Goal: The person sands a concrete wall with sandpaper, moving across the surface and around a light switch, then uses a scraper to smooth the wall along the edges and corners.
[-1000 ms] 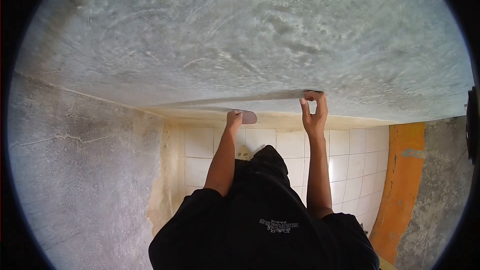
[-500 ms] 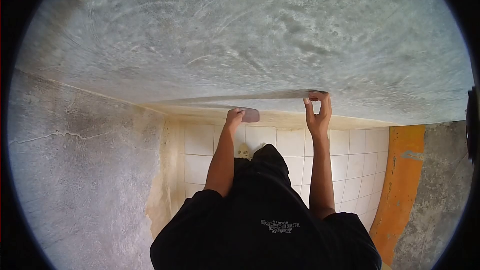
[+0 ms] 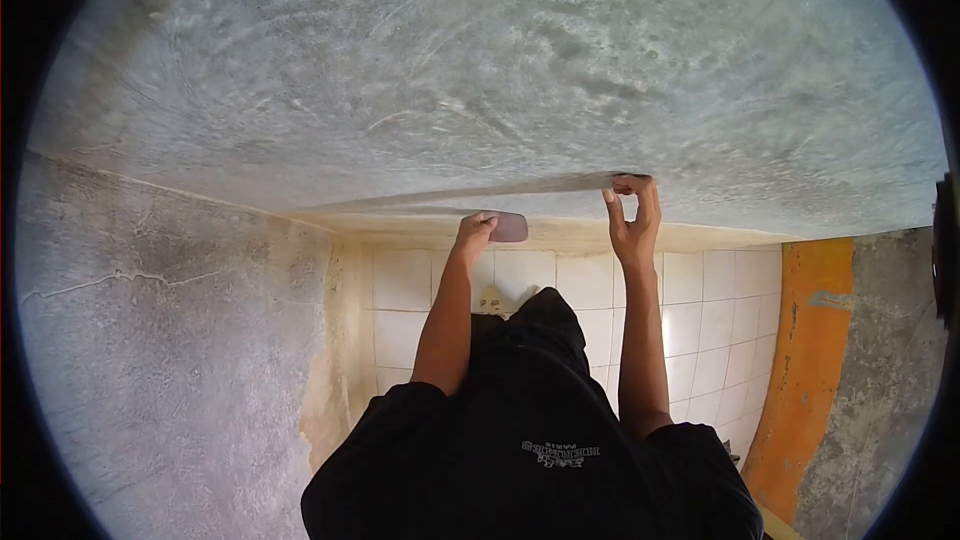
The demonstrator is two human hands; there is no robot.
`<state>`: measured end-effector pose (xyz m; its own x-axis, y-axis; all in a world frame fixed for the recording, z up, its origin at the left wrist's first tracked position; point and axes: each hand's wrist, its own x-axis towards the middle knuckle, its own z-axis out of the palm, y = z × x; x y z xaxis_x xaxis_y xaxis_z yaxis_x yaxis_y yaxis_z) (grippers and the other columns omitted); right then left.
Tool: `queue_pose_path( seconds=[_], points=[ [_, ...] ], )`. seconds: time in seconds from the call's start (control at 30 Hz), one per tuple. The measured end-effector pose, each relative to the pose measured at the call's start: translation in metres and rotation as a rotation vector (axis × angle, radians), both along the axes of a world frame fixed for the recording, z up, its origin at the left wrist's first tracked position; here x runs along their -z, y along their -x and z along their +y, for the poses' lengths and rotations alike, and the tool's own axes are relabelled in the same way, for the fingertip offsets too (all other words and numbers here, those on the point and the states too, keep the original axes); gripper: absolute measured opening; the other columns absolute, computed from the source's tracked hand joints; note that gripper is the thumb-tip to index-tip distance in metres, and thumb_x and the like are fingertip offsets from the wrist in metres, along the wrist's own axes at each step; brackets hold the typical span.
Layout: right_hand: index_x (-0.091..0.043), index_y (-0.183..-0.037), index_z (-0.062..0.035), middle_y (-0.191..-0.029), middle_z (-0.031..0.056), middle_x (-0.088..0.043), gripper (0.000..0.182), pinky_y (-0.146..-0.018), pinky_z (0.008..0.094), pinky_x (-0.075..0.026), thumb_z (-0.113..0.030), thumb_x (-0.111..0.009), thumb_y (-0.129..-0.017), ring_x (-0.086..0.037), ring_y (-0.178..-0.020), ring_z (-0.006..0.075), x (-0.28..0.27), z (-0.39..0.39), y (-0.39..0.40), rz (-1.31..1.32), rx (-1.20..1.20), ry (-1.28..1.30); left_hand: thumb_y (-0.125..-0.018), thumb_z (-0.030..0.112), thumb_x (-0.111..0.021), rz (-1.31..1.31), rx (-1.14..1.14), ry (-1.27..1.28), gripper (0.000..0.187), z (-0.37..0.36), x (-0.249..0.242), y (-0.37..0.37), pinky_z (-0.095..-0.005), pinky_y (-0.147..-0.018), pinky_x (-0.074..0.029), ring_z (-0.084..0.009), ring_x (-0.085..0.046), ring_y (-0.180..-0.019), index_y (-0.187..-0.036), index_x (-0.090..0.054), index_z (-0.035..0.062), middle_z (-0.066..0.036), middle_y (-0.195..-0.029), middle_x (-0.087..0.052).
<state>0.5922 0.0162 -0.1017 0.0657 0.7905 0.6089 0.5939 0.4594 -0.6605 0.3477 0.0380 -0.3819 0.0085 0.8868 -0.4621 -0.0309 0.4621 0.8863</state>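
Note:
My left hand (image 3: 474, 234) is closed on one end of a flat, brownish-pink plate with rounded corners (image 3: 509, 227). Its thumb lies over the near face, and the plate is close to the lower part of the grey plastered wall (image 3: 480, 70). What the plate is made for does not show. My right hand (image 3: 634, 225) is raised against the same wall, fingers bent with their tips at the surface and the thumb held apart. Nothing shows between its thumb and fingers; the fingertips are partly hidden. A long shadow runs leftward from it along the wall.
A second grey wall (image 3: 170, 330) with a crack meets the first at the left corner. White floor tiles (image 3: 590, 275) lie below, with a foot (image 3: 490, 298) on them. An orange painted band (image 3: 808, 360) and rough grey concrete (image 3: 880, 340) are at the right.
My left hand and the flat plate have shifted slightly right and up in view. My right hand has stayed nearly in place at the wall, with the same finger pose.

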Motion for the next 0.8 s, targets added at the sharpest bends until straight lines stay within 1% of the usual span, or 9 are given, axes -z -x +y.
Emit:
queue_pose_path(
  seconds=[0.1,0.2,0.3,0.4,0.5,0.53,0.6,0.7,0.8],
  points=[
    [-0.060,-0.102,-0.0004,-0.092,0.0127,-0.060,0.019,-0.076,0.0344,-0.050,-0.007,-0.070,-0.086,-0.062,-0.084,0.0251,-0.009,-0.007,-0.001,0.007,-0.019,0.048,-0.090,0.017,-0.063,0.125,0.047,0.057,0.020,0.003,-0.002,-0.001,-0.0316,-0.062,-0.047,-0.0122,-0.057,-0.068,-0.100,-0.070,0.0018,-0.004,-0.076,-0.066],
    [-0.061,-0.104,-0.0007,-0.094,0.0128,-0.062,0.020,-0.078,0.0344,-0.050,-0.007,-0.069,-0.086,-0.062,-0.086,0.0252,-0.015,-0.009,-0.005,0.014,-0.051,0.103,-0.089,0.018,-0.064,0.326,0.042,0.047,0.018,0.007,0.004,0.003,-0.0324,-0.059,-0.045,-0.0110,-0.053,-0.065,-0.094,-0.069,0.0010,-0.005,-0.072,-0.063],
    [-0.062,-0.105,-0.0012,-0.095,0.0126,-0.065,0.020,-0.080,0.0342,-0.050,-0.007,-0.068,-0.087,-0.063,-0.088,0.0250,-0.016,-0.010,-0.014,0.020,-0.061,0.149,-0.087,0.019,-0.065,-0.102,-0.078,0.107,0.020,0.001,-0.032,-0.009,-0.0335,-0.058,-0.043,-0.0107,-0.049,-0.063,-0.086,-0.066,-0.0012,-0.006,-0.069,-0.060],
    [-0.063,-0.104,-0.0017,-0.094,0.0123,-0.067,0.018,-0.081,0.0342,-0.050,-0.007,-0.068,-0.088,-0.064,-0.089,0.0245,-0.017,-0.015,-0.026,0.032,-0.065,0.209,-0.085,0.021,-0.066,0.290,-0.034,-0.062,0.022,0.005,0.000,-0.006,-0.0348,-0.056,-0.042,-0.0115,-0.047,-0.062,-0.081,-0.063,-0.0006,-0.008,-0.068,-0.058],
    [-0.064,-0.103,-0.0017,-0.095,0.0123,-0.067,0.016,-0.081,0.0341,-0.050,-0.007,-0.067,-0.088,-0.064,-0.089,0.0238,-0.021,-0.014,-0.042,0.047,-0.078,0.219,-0.084,0.020,-0.066,0.377,0.013,-0.033,0.022,0.008,0.012,-0.001,-0.0354,-0.053,-0.041,-0.0121,-0.046,-0.060,-0.080,-0.062,-0.0009,-0.007,-0.065,-0.056],
    [-0.064,-0.103,-0.0016,-0.095,0.0124,-0.067,0.016,-0.081,0.0340,-0.050,-0.007,-0.067,-0.088,-0.064,-0.089,0.0235,-0.022,-0.015,-0.047,0.057,-0.078,0.218,-0.084,0.020,-0.066,0.351,-0.013,-0.039,0.022,0.006,-0.001,-0.003,-0.0356,-0.052,-0.040,-0.0119,-0.045,-0.059,-0.078,-0.061,-0.0006,-0.006,-0.063,-0.055],
    [-0.065,-0.102,-0.0016,-0.091,0.0113,-0.068,0.014,-0.080,0.0330,-0.050,-0.009,-0.066,-0.090,-0.065,-0.087,0.0229,-0.021,-0.015,-0.057,0.054,-0.068,0.203,-0.083,0.020,-0.066,0.289,-0.064,-0.053,0.024,0.000,-0.042,-0.016,-0.0359,-0.049,-0.038,-0.0117,-0.043,-0.057,-0.073,-0.058,-0.0002,-0.005,-0.059,-0.052],
    [-0.066,-0.100,-0.0018,-0.082,0.0093,-0.068,0.013,-0.078,0.0312,-0.050,-0.012,-0.064,-0.092,-0.065,-0.083,0.0217,-0.015,-0.013,-0.074,0.102,-0.031,0.220,-0.084,0.020,-0.066,0.461,-0.004,-0.077,0.027,0.005,-0.009,-0.013,-0.0350,-0.048,-0.037,-0.0107,-0.042,-0.056,-0.070,-0.055,-0.0005,-0.003,-0.057,-0.048],
    [-0.067,-0.098,-0.0007,-0.073,0.0077,-0.068,0.016,-0.074,0.0297,-0.050,-0.015,-0.060,-0.095,-0.065,-0.074,0.0181,-0.021,-0.013,-0.084,0.189,0.002,0.189,-0.085,0.021,-0.066,0.418,0.062,-0.117,0.027,0.005,-0.015,-0.019,-0.0339,-0.049,-0.037,-0.0104,-0.042,-0.056,-0.071,-0.056,-0.0003,-0.003,-0.057,-0.048]
  ],
)
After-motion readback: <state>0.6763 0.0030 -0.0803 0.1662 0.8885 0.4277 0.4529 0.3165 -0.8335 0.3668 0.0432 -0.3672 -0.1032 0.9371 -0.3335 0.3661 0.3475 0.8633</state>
